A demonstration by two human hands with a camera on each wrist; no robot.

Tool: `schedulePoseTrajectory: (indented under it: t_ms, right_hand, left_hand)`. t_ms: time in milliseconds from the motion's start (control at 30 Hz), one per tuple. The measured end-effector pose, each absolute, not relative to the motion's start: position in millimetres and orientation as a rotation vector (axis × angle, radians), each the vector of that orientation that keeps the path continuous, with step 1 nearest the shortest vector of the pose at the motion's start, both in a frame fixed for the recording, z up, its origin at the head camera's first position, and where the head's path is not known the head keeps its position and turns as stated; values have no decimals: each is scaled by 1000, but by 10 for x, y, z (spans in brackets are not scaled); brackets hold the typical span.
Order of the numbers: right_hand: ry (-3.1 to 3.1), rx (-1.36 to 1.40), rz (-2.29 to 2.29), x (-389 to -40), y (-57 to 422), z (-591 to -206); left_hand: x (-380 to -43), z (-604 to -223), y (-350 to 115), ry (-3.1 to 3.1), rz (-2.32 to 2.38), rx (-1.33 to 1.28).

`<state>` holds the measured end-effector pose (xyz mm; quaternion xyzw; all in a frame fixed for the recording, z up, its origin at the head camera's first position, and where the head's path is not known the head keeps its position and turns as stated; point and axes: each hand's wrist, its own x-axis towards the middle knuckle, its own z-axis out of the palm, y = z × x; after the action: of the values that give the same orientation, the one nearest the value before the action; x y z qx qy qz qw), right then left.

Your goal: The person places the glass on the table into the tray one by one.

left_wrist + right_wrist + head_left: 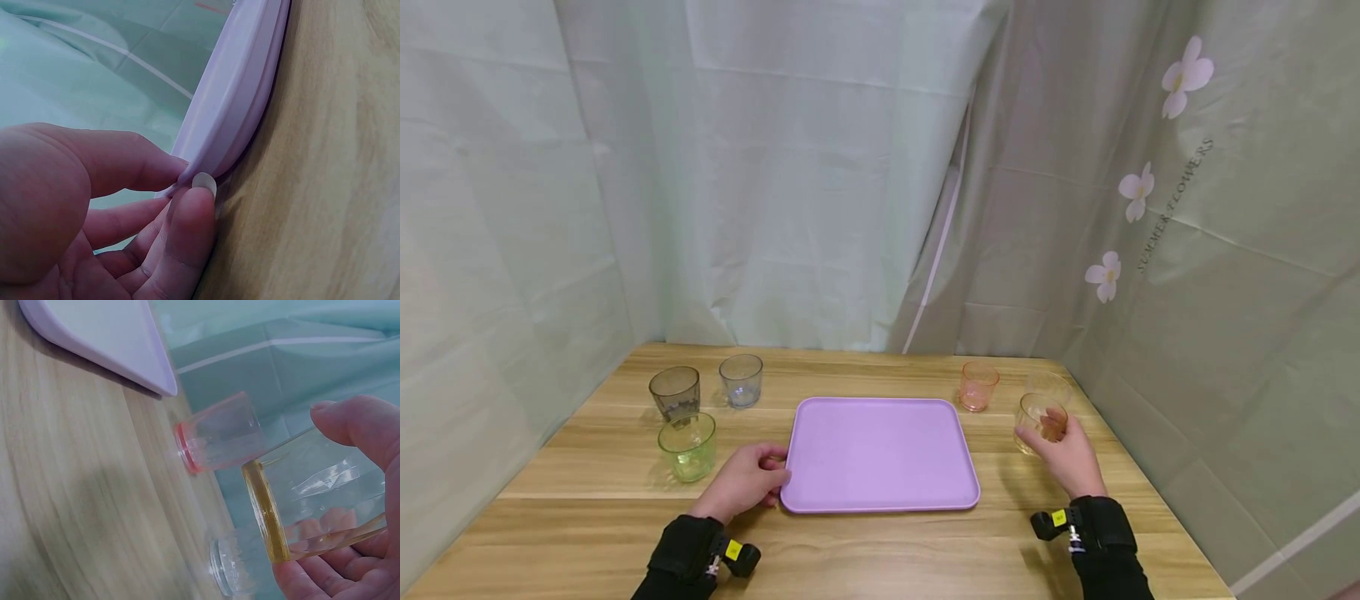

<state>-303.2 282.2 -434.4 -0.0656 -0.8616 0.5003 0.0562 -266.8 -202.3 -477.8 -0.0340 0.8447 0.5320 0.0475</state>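
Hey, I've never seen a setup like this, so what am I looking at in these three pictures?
There is no robot here, just a person's bare left hand and right hand, each with a black wrist camera. The wide picture comes from a head-worn camera; the tilted close-ups come from the wrists. On the wooden table lies a purple tray. To its left stand a grey glass, a bluish glass and a green glass; to its right, a pink glass and a clear glass. The left hand pinches the tray's edge; the right hand holds a yellow glass.
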Motion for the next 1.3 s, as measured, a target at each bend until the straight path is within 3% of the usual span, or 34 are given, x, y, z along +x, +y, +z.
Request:
schedulePoseTrajectory:
  t_ms: [1300]
  right_hand:
    - [-2615,-117,1475,-3100,2737,-4267]
  left_hand:
    - [-2679,-4804,-2035,2562,1629,-113]
